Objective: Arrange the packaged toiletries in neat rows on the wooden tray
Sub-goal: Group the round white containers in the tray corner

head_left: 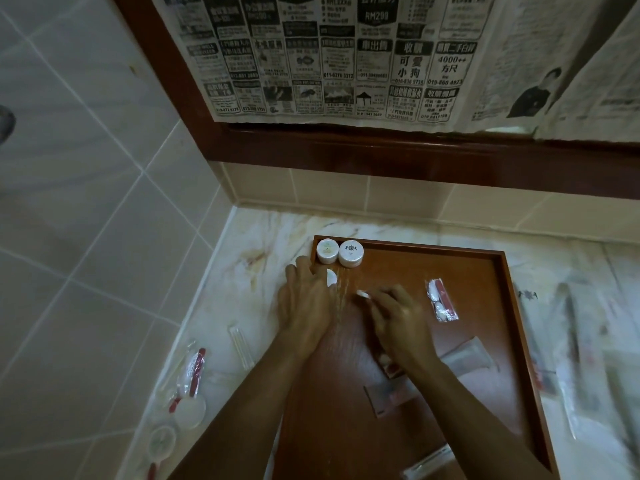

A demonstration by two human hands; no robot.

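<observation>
Two round white tubs (340, 252) stand in the wooden tray's (516, 306) far left corner. Left hand (306, 301) curls over a third white tub (331, 277); right hand (394, 315) pinches a small white packet (363, 294).

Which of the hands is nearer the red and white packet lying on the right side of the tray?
The right hand. It is just left of the red and white packet on the wooden tray. The left hand sits farther left, at the tray's left edge.

Wooden tray (498, 268) far-right floor open; two round tubs (341, 252) block its far-left corner, sachet (441, 299) sits mid-right.
</observation>
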